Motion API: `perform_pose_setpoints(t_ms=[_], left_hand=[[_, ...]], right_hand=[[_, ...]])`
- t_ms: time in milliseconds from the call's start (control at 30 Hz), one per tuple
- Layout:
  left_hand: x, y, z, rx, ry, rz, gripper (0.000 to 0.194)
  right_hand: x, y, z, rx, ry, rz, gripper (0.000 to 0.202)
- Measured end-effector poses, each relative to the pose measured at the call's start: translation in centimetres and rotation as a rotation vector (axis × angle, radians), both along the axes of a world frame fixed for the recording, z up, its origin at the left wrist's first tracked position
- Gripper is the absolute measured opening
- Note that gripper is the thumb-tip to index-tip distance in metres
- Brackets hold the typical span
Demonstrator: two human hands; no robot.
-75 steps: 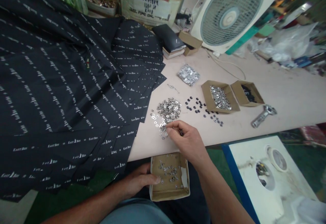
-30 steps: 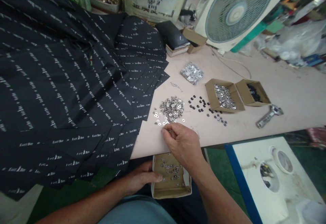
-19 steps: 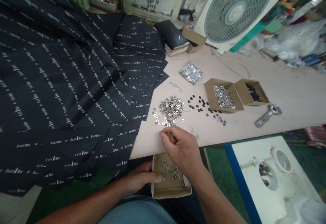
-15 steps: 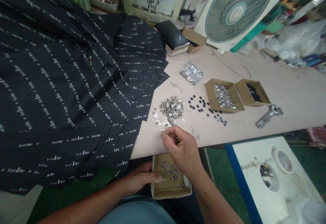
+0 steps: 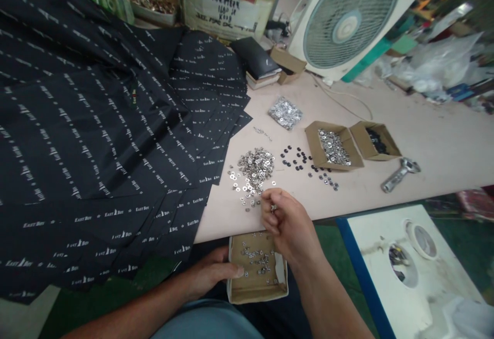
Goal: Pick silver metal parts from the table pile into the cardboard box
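My left hand [image 5: 214, 273] grips the left wall of a shallow cardboard box [image 5: 258, 294], its thumb over the rim. Small silver snap fasteners [image 5: 262, 264] lie scattered on the box's floor. Above the box's far right corner is my right hand [image 5: 289, 220], fingers curled around a few metal snap fasteners [image 5: 274, 208] that show in the palm. Just beyond it on the table sits a heap of silver snap fasteners [image 5: 259, 165], with loose ones [image 5: 247, 202] spread toward the table's edge.
Dark printed fabric [image 5: 116, 138] covers the left side. Dark round snap caps [image 5: 297, 159], two small cardboard boxes [image 5: 357, 156] of parts, a bag of fasteners [image 5: 285, 112] and a metal tool [image 5: 400, 174] lie on the table. A fan [image 5: 347, 28] stands behind.
My right hand has drawn back to the right from the loose fasteners by the heap, fingers still curled. My left hand keeps its hold on the box. The view has shifted slightly.
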State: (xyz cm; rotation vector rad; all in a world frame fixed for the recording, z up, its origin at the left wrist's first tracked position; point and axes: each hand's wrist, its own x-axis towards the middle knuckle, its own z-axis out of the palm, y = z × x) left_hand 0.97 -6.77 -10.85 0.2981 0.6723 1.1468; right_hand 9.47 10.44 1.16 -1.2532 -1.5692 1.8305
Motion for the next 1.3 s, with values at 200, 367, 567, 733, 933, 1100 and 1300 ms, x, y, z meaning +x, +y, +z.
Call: perform_pose_setpoints(t_ms=[200,367,567,733,933,1100,1300], left_hand=[[0.1,0.2,0.2,0.002,0.021,-0.008,0.055],[0.0,0.1,0.0,-0.002,0.031,-0.007,0.055],[0.1,0.3,0.2,0.005,0.015,-0.015,0.057],[-0.1,0.3,0.5,-0.001,0.022,-0.003,0.057],[-0.2,0.2,0.2,-0.015,0.027,-0.003,0.058],[0.2,-0.3,-0.2,-0.016,0.009,0.007,0.057],[0.8,0.9,-0.5,-0.13,-0.038,0.005,0.064]], right_hand=[[-0.6,-1.2,-1.0,0.877,-0.461,0.391,0.019],[-0.3,-1.5,-1.3,0.935,-0.478,0.425,0.02],[-1.5,-0.6,-1.2,0.984,-0.471,0.358,0.022],[-3.4,0.3,-1.2,1.096,-0.597,0.429,0.016],[-3.7,0.3,-1.3,1.093,-0.611,0.455,0.011],[-2.8,0.0,-0.6,0.761,-0.368,0.262,0.008],[-0.3,1.8,0.7,-0.193,0.314,-0.192,0.02]])
